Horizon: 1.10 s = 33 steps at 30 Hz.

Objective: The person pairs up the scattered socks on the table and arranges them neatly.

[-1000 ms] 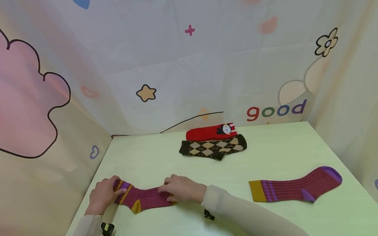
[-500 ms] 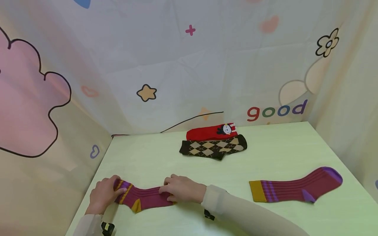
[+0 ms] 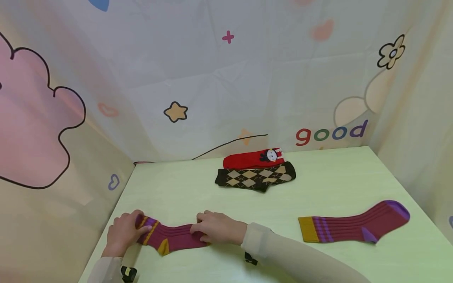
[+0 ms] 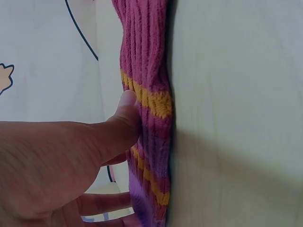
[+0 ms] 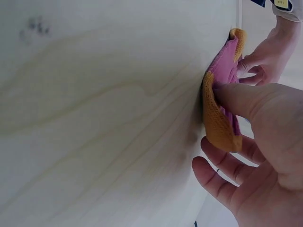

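A maroon ribbed sock (image 3: 178, 237) lies flat on the table's left side, with a yellow heel and yellow and purple stripes near its cuff. My left hand (image 3: 122, 234) grips the striped cuff end; in the left wrist view its thumb (image 4: 127, 106) lies across the stripes and other fingers reach the far edge. My right hand (image 3: 219, 227) pinches the other end, thumb on top and fingertips around the yellow toe (image 5: 218, 123), as the right wrist view shows. From the head view, that toe is mostly hidden by the hand.
A second maroon sock (image 3: 347, 226), with yellow cuff and purple heel and toe, lies at the right of the pale table (image 3: 170, 192). Toward the back are a black-and-tan argyle sock (image 3: 247, 178) and a red sock (image 3: 244, 160) with a cartoon figure. A printed curtain (image 3: 212, 78) encloses the table.
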### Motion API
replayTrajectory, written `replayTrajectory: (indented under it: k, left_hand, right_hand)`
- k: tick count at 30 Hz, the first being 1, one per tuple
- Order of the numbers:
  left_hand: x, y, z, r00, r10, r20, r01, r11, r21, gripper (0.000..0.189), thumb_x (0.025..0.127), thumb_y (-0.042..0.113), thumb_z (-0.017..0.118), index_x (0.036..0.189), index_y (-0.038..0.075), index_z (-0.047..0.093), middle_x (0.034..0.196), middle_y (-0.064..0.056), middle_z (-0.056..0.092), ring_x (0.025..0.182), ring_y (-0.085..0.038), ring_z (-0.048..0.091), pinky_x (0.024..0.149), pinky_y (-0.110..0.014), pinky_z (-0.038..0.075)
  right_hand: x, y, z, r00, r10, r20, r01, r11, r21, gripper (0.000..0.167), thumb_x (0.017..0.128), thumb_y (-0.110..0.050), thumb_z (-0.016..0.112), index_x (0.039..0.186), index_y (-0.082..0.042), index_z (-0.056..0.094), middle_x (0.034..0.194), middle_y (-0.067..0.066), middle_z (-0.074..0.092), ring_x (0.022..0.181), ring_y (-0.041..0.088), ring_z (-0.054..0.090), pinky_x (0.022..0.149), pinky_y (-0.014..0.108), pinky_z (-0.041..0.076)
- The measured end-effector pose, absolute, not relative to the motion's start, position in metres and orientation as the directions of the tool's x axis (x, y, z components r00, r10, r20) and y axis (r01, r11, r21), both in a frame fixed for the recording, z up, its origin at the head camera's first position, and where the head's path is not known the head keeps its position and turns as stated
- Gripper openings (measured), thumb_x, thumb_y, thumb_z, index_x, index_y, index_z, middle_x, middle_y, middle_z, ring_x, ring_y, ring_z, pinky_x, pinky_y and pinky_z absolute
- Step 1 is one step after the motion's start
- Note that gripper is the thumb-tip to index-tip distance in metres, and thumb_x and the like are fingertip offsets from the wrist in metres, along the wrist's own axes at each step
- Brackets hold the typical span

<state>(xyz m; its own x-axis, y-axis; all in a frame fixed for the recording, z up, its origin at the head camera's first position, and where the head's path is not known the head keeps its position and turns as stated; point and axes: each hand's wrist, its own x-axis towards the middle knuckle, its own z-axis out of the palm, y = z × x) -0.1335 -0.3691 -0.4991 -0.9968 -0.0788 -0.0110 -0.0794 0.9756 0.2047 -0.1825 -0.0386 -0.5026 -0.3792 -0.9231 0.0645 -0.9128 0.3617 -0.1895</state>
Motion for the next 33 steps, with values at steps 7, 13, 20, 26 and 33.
replayTrajectory:
  k: [7,13,20,26,33]
  left_hand:
    - [-0.136,-0.373,-0.496,-0.995,-0.098,-0.002,-0.097,0.974,0.206,0.069,0.082,0.047,0.084,0.130,0.004,0.061,0.103,-0.026,0.064,0.087,-0.042,0.058,0.069,-0.059,0.050]
    - [-0.137,-0.373,-0.487,-0.993,-0.120,-0.004,-0.118,0.965,0.236,0.070,0.084,0.039,0.085,0.135,0.001,0.056,0.105,-0.030,0.062,0.092,-0.041,0.060,0.074,-0.061,0.052]
    - [-0.137,-0.374,-0.484,-0.988,-0.150,-0.022,-0.151,0.954,0.261,0.069,0.084,0.034,0.084,0.135,-0.001,0.053,0.109,-0.032,0.064,0.092,-0.040,0.060,0.076,-0.059,0.053]
    - [-0.139,-0.375,-0.485,-0.988,-0.152,-0.034,-0.156,0.954,0.254,0.061,0.086,0.032,0.083,0.130,-0.001,0.057,0.114,-0.032,0.067,0.089,-0.038,0.064,0.075,-0.058,0.054]
    - [-0.139,-0.378,-0.489,-0.989,-0.146,-0.032,-0.150,0.952,0.266,0.045,0.088,0.007,0.069,0.131,0.002,0.058,0.116,-0.032,0.066,0.088,-0.038,0.066,0.068,-0.056,0.053]
  right_hand:
    - [-0.183,-0.038,-0.501,-0.378,-0.921,0.090,-0.906,0.349,-0.238,0.029,0.094,-0.023,0.077,0.122,-0.025,0.073,0.104,-0.005,0.059,0.089,0.004,0.050,0.077,0.010,0.042]
    - [-0.183,-0.038,-0.498,-0.380,-0.919,0.108,-0.904,0.345,-0.251,0.028,0.096,-0.013,0.074,0.122,-0.023,0.073,0.101,-0.004,0.061,0.087,0.005,0.051,0.077,0.011,0.042]
    - [-0.182,-0.041,-0.497,-0.375,-0.920,0.111,-0.920,0.354,-0.168,0.028,0.096,-0.008,0.070,0.118,-0.024,0.074,0.094,-0.007,0.068,0.082,0.007,0.054,0.076,0.016,0.044]
    - [-0.181,-0.042,-0.494,-0.384,-0.919,0.091,-0.916,0.367,-0.165,0.029,0.097,-0.006,0.069,0.116,-0.026,0.076,0.095,-0.008,0.067,0.084,0.006,0.054,0.074,0.015,0.046]
    - [-0.180,-0.040,-0.498,-0.396,-0.917,0.059,-0.902,0.376,-0.210,0.029,0.096,-0.007,0.071,0.117,-0.026,0.076,0.097,-0.005,0.066,0.080,0.002,0.054,0.071,0.014,0.047]
